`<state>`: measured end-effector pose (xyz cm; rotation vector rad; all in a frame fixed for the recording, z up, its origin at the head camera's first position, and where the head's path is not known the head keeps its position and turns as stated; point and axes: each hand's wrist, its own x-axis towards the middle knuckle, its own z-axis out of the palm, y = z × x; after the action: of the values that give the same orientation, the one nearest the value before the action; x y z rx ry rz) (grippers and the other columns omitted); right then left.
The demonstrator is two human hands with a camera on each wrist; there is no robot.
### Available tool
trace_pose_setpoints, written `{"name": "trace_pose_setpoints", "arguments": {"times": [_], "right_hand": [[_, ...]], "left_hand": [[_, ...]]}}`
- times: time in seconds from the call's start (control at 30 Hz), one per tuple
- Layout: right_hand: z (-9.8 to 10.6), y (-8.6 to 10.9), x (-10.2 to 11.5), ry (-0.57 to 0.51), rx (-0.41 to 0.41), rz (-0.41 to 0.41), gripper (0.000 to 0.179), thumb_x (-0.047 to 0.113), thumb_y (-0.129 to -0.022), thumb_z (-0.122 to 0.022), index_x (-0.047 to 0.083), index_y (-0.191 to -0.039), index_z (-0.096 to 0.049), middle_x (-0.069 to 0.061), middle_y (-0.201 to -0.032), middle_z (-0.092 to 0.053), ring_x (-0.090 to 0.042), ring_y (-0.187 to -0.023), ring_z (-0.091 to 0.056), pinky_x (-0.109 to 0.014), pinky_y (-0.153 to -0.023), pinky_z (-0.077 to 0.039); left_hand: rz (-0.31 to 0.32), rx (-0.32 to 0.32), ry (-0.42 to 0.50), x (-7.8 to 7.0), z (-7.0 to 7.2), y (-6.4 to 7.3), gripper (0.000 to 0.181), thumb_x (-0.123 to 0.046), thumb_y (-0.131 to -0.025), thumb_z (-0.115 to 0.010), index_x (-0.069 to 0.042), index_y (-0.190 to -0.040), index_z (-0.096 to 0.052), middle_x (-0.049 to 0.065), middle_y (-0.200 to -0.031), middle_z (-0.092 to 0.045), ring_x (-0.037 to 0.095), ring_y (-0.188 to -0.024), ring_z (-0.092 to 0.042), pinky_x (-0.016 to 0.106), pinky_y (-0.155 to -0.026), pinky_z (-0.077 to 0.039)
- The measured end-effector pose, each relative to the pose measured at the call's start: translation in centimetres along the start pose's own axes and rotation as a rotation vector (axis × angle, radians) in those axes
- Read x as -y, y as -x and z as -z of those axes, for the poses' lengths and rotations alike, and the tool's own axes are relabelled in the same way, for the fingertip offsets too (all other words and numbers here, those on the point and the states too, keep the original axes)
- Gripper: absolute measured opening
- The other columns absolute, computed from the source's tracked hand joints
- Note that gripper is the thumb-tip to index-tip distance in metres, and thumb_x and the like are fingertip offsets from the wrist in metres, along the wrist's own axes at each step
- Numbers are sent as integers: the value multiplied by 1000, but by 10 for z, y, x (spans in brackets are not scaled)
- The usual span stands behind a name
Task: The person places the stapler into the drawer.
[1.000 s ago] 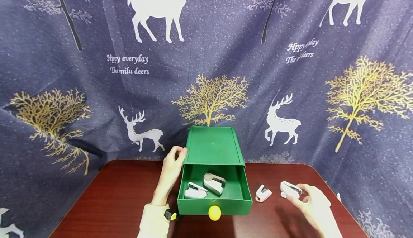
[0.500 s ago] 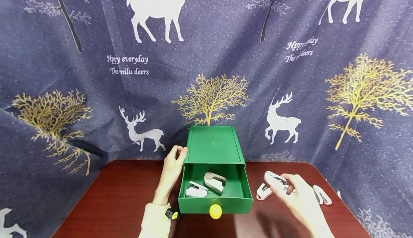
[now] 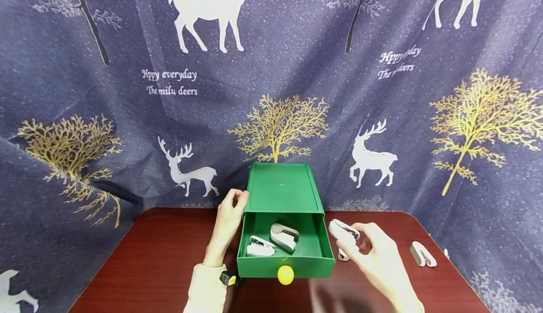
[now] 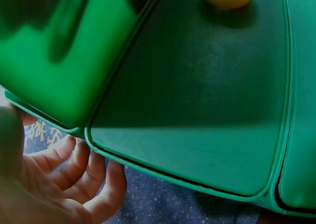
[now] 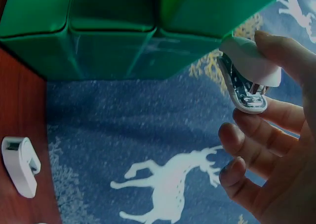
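A green drawer cabinet [image 3: 282, 188] stands at the table's back with its lower drawer [image 3: 311, 267] pulled out. Two white staplers lie inside: one at the left [image 3: 260, 248] and one with a grey top [image 3: 284, 237]. My left hand [image 3: 229, 214] holds the cabinet's left edge; in the left wrist view its fingers [image 4: 94, 172] curl behind the rim. My right hand [image 3: 375, 254] pinches a white stapler [image 5: 249, 61] between thumb and fingers, raised just right of the drawer. Its metal inside shows in the right wrist view.
Another small stapler [image 3: 342, 256] lies on the table below the held one, partly hidden by my right hand. A further white stapler [image 3: 423, 254] lies near the table's right side. A yellow ball knob [image 3: 285, 275] sticks out from the drawer front. A deer-patterned cloth [image 3: 382, 105] hangs behind.
My right hand has lifted the stapler from the right side of the table and carried it left towards the drawer. My left hand has stayed at the cabinet's edge.
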<state>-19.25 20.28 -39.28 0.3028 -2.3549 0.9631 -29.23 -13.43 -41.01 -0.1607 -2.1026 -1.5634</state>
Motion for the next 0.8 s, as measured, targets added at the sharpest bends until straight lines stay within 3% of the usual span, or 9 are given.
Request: {"name": "trace_pose_setpoints", "arguments": {"times": [0.1,0.2,0.3,0.4,0.63,0.8], "right_hand": [[-1,-2,8,-62,40,-36,20,41,-85,-76,32,-97,-63,10,-73,-56,-9,-64,-53,-23,-59,-42],[-1,-7,11,-60,35,2,21,39,-84,-77,32,-97,-63,10,-73,-55,-8,-63,-53,-21,-58,-42],[1,-12,12,1,-8,98,27,31,-79,-83,27,-99,-63,11,-75,-52,-6,-64,-51,-19,-59,-41],[2,-18,17,25,2,146,28,31,-79,-83,27,-100,-64,12,-76,-52,-4,-64,-51,-20,-59,-42],[0,-33,33,119,90,329,34,33,-75,-85,22,-100,-66,17,-79,-49,1,-64,-47,-21,-57,-40],[-2,-41,49,267,178,371,34,42,-77,-81,19,-97,-66,14,-85,-52,-2,-67,-49,-26,-58,-44]], "left_hand": [[3,-1,-4,0,-1,-1,23,-34,-98,-59,-12,-93,-60,2,-80,-54,20,-78,-51,34,-72,-40],[8,3,-1,-1,-2,-1,23,-33,-99,-59,-11,-93,-60,3,-81,-55,20,-78,-52,34,-73,-40],[7,5,-2,-1,-1,-1,24,-35,-99,-59,-11,-94,-61,3,-82,-55,21,-79,-52,34,-73,-40],[3,1,-4,-1,0,-1,24,-35,-99,-59,-11,-95,-61,3,-82,-56,21,-78,-52,35,-73,-40],[3,2,0,0,0,-1,24,-35,-99,-59,-11,-94,-61,3,-81,-55,21,-78,-51,34,-72,-40],[6,5,4,-1,0,0,24,-35,-98,-59,-12,-94,-61,3,-80,-54,21,-77,-51,34,-72,-40]]}}
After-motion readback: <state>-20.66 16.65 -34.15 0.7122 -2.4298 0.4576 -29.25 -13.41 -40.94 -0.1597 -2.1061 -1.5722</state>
